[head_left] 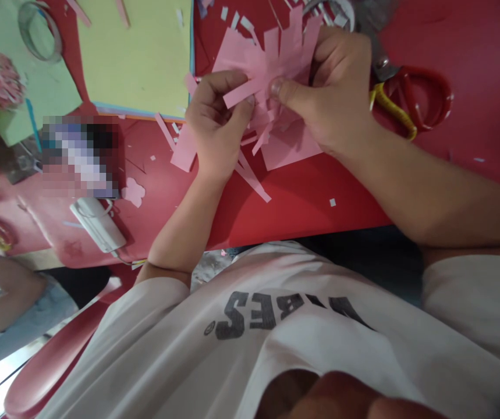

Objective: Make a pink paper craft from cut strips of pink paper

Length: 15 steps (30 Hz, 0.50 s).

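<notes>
Above the red table, both hands hold a bunch of pink paper cut into fringed strips [271,64]. My left hand [219,113] pinches one strip between thumb and fingers at the bunch's left side. My right hand [334,81] grips the bunch from the right, its thumb pressed on the middle and its other fingers partly hidden behind. Beneath the hands lie pink paper pieces [291,148] and a loose pink strip [254,177]. Right of my right wrist rest scissors with red handles [424,99], a yellow wrapping [393,110] beside them.
A stack of coloured sheets [136,58], yellow on top, lies left of my hands. Farther left are a tape roll [40,32], a pink paper flower [6,81] and a white power strip [96,224]. Another person's arm [9,267] is at the left edge.
</notes>
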Available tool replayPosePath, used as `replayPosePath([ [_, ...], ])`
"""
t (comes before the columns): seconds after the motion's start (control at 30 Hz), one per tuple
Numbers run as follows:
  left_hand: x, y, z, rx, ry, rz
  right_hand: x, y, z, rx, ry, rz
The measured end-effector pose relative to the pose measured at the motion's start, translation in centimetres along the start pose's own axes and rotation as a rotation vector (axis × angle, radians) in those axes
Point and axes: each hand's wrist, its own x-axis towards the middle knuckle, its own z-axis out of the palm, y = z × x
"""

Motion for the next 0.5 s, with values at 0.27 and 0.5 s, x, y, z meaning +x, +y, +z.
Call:
replayPosePath([
  [0.27, 0.06, -0.17, -0.04, 0.006, 0.01, 0.011, 0.09, -0.17, 0.05, -0.028, 0.015, -0.04],
  [0.5, -0.03, -0.75, -0.02, -0.024, 0.01, -0.012, -0.2, 0.14, 0.03, -0.066, 0.014, -0.06],
])
